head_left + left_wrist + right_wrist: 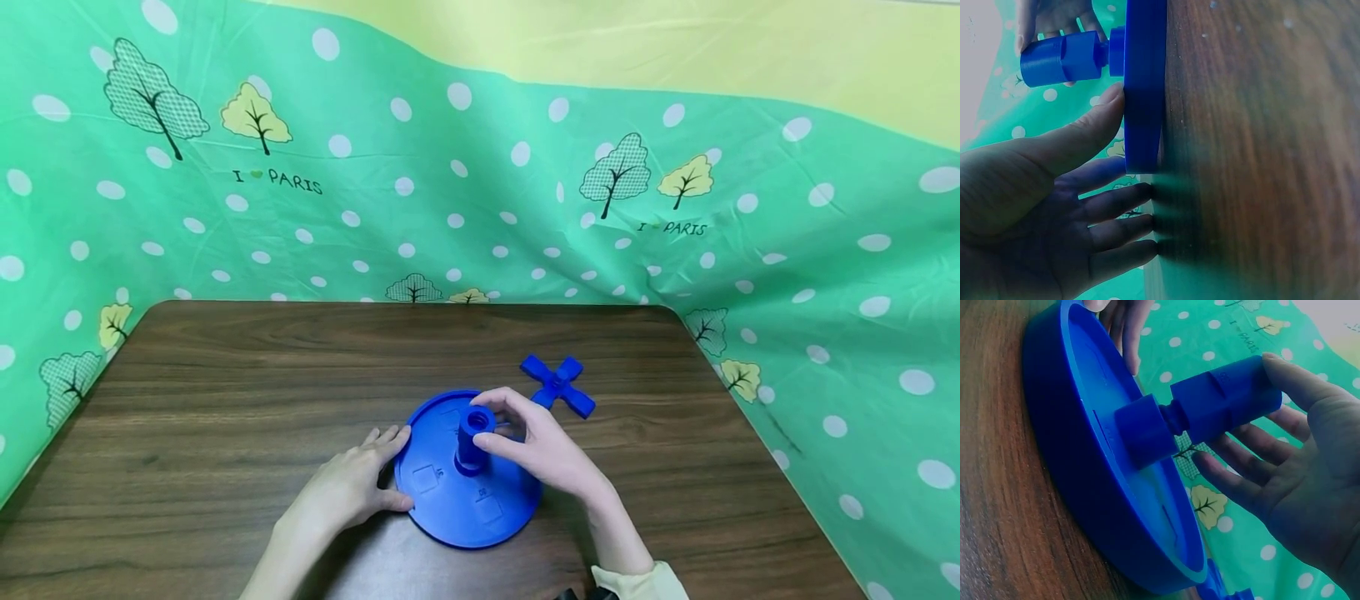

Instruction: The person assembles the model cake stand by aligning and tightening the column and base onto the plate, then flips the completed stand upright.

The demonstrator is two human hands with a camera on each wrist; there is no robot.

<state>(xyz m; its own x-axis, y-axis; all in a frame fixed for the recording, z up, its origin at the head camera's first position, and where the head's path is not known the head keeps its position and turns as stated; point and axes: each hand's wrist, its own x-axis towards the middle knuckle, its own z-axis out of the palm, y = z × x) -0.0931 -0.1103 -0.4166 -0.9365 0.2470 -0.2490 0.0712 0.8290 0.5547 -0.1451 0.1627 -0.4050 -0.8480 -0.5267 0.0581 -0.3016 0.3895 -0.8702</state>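
Observation:
A round blue disc-shaped base (442, 508) with a raised rim lies on the table, a short collar (1144, 431) rising from its middle. Above the collar stands a blue hollow cylinder (471, 450) with flat facets; a narrower ridged neck (1177, 417) shows between the two. My right hand (543, 446) pinches the cylinder's top end between thumb and index finger, the other fingers spread behind it. On the left side of the base, my left hand (352, 479) rests with its thumb (1107, 106) and index finger at the rim. Its other fingers stretch loosely beside the base.
A blue cross-shaped piece (557, 385) with four flared arms lies behind the base to the right, close to the right hand. The dark wood table (247, 375) ends at a green dotted cloth (450, 200) hung behind and along both sides.

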